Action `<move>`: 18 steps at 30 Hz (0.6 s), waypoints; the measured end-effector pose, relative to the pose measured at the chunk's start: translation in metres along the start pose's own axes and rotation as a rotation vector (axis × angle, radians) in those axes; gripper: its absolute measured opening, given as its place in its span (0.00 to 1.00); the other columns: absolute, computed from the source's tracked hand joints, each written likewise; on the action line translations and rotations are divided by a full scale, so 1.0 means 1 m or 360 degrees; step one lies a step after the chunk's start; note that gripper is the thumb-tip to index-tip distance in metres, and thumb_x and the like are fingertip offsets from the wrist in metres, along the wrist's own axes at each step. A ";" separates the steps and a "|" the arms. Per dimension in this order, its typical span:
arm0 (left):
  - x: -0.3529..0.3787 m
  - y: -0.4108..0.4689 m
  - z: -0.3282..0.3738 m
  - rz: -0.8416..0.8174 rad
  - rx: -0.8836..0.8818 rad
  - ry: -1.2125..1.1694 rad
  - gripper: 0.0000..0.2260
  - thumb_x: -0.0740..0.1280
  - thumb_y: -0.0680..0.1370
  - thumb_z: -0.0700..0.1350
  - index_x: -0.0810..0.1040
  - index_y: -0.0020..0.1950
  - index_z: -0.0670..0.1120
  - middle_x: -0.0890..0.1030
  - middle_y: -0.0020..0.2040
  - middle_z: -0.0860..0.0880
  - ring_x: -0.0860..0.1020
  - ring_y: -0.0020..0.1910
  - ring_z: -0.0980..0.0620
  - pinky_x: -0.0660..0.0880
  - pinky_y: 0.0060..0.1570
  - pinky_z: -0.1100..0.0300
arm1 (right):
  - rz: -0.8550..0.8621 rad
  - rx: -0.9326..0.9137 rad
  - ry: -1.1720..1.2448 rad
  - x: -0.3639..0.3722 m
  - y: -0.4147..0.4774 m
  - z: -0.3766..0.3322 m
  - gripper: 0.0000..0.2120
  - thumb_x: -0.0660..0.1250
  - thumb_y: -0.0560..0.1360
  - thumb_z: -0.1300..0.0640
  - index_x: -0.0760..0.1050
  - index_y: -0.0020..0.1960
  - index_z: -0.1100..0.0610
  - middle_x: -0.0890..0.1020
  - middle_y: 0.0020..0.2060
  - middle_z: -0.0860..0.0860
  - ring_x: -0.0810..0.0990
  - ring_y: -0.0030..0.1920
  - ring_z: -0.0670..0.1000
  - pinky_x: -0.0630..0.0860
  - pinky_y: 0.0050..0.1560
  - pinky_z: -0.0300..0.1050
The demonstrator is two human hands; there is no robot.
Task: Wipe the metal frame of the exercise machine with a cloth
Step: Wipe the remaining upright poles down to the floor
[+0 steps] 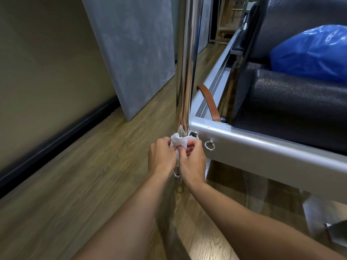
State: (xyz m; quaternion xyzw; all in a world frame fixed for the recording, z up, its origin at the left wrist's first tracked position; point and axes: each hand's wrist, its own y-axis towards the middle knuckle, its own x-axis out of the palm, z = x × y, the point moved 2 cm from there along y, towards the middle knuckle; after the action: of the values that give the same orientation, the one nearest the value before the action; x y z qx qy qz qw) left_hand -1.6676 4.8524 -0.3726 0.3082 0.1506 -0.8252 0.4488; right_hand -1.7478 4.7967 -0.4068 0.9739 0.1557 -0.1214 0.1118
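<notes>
A shiny chrome upright pole (185, 72) of the exercise machine rises from the corner of its grey metal frame (262, 147). A small crumpled white cloth (178, 141) sits against the pole's lower part, just beside the frame corner. My left hand (161, 156) and my right hand (193, 158) both pinch the cloth with curled fingers, one on each side of the pole. The hands hide the pole below the cloth; its foot fitting (176, 177) shows beneath them.
A metal ring (209, 145) hangs on the frame end. A brown strap (208, 99), black pads (291, 109) and a blue bag (309, 51) lie on the machine. A grey panel (131, 53) leans on the left wall. Wood floor (75, 184) spreads left.
</notes>
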 end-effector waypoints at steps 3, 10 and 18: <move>0.005 -0.002 -0.005 -0.0107 -0.0054 0.0069 0.07 0.66 0.78 0.45 0.82 0.47 0.44 0.83 0.49 0.41 0.79 0.52 0.38 0.76 0.46 0.52 | -0.0089 0.0107 -0.0022 0.002 -0.002 0.011 0.08 0.68 0.77 0.55 0.70 0.51 0.50 0.80 0.46 0.48 0.79 0.47 0.50 0.78 0.51 0.52; 0.004 -0.004 -0.004 -0.0040 -0.0069 0.0141 0.06 0.65 0.76 0.46 0.81 0.45 0.45 0.83 0.48 0.40 0.78 0.52 0.36 0.75 0.44 0.52 | -0.0022 0.0243 -0.0007 0.007 0.000 0.011 0.06 0.66 0.75 0.60 0.71 0.50 0.52 0.81 0.46 0.50 0.79 0.50 0.53 0.76 0.54 0.55; 0.006 -0.006 -0.008 0.0223 0.0212 0.0192 0.07 0.64 0.80 0.44 0.81 0.53 0.49 0.81 0.48 0.47 0.75 0.54 0.45 0.70 0.45 0.54 | -0.0063 0.0468 0.0188 0.007 -0.001 0.016 0.07 0.70 0.74 0.52 0.73 0.48 0.52 0.81 0.40 0.48 0.81 0.44 0.50 0.79 0.52 0.54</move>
State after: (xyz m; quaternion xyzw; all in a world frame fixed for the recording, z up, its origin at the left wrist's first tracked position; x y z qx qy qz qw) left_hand -1.6715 4.8564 -0.3827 0.3961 0.1004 -0.7799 0.4740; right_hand -1.7448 4.7958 -0.4245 0.9820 0.1618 -0.0877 -0.0436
